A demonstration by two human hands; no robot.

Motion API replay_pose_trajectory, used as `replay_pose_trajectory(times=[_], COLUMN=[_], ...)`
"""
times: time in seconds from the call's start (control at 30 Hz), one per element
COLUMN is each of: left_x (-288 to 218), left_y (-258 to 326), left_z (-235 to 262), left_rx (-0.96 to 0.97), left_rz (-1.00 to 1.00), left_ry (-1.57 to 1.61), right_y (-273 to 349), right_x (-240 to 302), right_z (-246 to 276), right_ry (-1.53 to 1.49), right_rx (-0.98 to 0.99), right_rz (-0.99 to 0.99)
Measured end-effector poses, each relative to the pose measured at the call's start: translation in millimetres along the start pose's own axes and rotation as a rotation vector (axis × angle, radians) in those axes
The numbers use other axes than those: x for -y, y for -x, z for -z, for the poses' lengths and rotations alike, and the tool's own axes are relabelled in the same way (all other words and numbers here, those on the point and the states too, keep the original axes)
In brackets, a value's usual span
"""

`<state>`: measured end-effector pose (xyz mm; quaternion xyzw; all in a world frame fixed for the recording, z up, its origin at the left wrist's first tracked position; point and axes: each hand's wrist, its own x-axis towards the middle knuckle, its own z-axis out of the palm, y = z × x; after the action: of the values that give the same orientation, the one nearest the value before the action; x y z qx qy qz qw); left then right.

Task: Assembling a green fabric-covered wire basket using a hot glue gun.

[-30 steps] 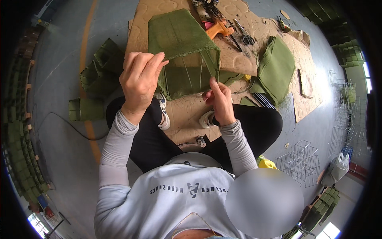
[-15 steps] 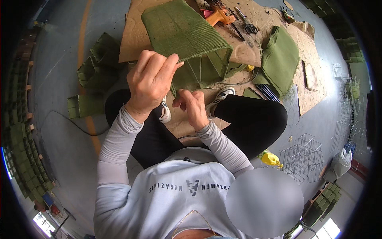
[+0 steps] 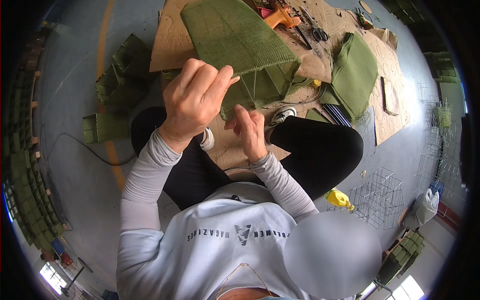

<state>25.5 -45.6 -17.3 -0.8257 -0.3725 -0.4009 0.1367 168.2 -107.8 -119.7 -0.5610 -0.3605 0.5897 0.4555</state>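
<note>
A green box with woven cloth over a wire frame lies tilted in front of me, its hollow side facing me and wire bars showing inside. My left hand pinches the near left corner of its cloth edge between thumb and fingers. Just below the opening's lower left corner is my right hand, its fingers bent together. Whatever those fingers hold, if anything, is too small to make out.
Brown cardboard lies under the box. An orange glue gun, black scissors and folded green cloth are beyond and to the right. Green boxes stand at left; wire frames and a yellow bottle at right.
The box has shifted slightly to the right, its left corner still in my left hand. My right hand has turned a little, its fingers pointing more upward near the lower edge.
</note>
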Motion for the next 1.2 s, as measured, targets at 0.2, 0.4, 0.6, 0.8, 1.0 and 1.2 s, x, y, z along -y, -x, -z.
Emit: replay_pose_trajectory(times=[0.2,0.4,0.6,0.8,1.0,1.2], left_x=[1.4,-3.6,1.8,2.6,6.1,3.8], left_y=[1.5,1.7,6.0,8.3,11.3,10.5], left_z=[4.0,1.9,3.7,10.1,6.0,10.4], left_rx=[-0.023,0.005,0.000,0.022,0.001,0.013], left_rz=[0.002,-0.029,-0.022,-0.024,-0.114,-0.044], left_ry=[-0.012,0.018,-0.005,-0.023,-0.055,-0.045], right_y=[14.7,-7.1,13.8,6.9,-0.6,13.1], right_x=[1.5,-28.8,-6.4,-13.3,-22.1,-11.4], right_z=[-2.9,4.7,-9.3,-8.5,-4.8,-8.5], right_ry=[-0.144,0.161,-0.059,-0.212,0.138,-0.209], right_rx=[0.255,0.159,0.231,0.254,0.285,0.136], right_rz=[-0.186,0.049,-0.055,-0.107,-0.052,-0.122])
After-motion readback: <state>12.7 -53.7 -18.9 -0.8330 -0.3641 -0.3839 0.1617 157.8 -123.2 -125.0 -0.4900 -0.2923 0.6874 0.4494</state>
